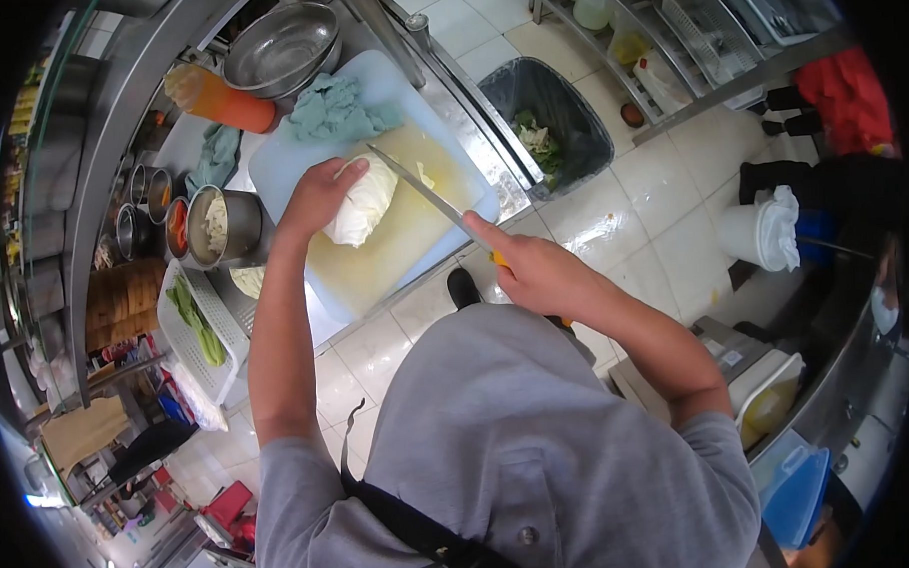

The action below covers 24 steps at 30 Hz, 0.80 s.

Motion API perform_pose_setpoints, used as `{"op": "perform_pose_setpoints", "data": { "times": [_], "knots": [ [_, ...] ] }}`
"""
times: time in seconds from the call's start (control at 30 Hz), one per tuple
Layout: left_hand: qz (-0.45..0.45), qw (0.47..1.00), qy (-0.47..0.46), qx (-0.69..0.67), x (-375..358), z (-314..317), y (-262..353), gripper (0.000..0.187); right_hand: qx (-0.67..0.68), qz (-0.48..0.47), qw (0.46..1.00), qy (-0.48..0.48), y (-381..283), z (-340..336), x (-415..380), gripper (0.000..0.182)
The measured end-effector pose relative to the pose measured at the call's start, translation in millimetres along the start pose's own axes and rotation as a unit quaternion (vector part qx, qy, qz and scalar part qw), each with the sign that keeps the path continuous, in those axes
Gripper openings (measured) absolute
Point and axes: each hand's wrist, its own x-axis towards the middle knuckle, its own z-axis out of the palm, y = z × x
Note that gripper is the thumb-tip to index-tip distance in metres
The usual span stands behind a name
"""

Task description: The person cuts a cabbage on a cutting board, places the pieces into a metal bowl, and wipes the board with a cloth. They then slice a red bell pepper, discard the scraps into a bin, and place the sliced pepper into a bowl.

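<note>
A pale cabbage piece (365, 207) rests on the cutting board (349, 278), steadied by my left hand (321, 196), whose fingers curl over its left side. In my right hand (524, 262) is a kitchen knife (426, 192) with a yellow handle, gripped with the index finger stretched along the blade's spine. The blade slants up and left, its tip by the top of the cabbage; whether it touches is hard to tell. A small cabbage scrap (426, 175) lies right of the blade. Behind the cabbage, a crumpled green cloth (338, 108) lies on the board.
Metal bowls (281, 50) and an orange squeeze bottle (233, 103) stand at the back. Left are a metal pot (227, 227) with chopped pale pieces and a white basket (201, 338) with green vegetables. A lined bin (559, 120) stands right. Another person (816, 181) is at far right.
</note>
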Motion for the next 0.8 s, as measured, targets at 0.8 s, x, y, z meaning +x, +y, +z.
{"op": "perform_pose_setpoints", "data": {
  "times": [0.8],
  "knots": [
    [0.263, 0.935, 0.083, 0.224, -29.3, 36.4, 37.3, 0.034, 0.021, 0.05, 0.994, 0.094, 35.8, -5.2, -22.0, 0.078]
  ]
}}
